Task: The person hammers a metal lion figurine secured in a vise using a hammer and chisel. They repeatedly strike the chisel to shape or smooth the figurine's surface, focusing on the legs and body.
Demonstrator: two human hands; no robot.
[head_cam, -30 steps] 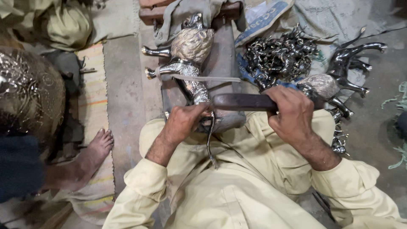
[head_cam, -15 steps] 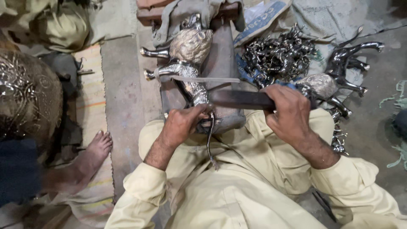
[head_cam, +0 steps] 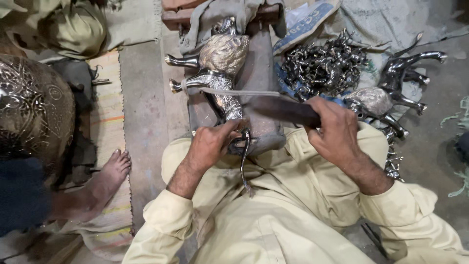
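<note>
A silvery metal lion figure lies on a grey padded block, tied down with a thin cord. My left hand is closed on the figure's hindquarters, fingertips pinched where the long curved tail begins. Anything held between those fingers is hidden. My right hand grips a dark wooden bar that lies level across the block, just above the figure's rear. The bar's left end is blurred.
Another person's bare foot rests on a striped mat at the left, beside a large embossed metal vessel. A heap of small metal parts and further metal animal figures lie at the right.
My right hand and the dark bar have shifted slightly over the figure's rear. My left hand stays at the same spot on the figure.
</note>
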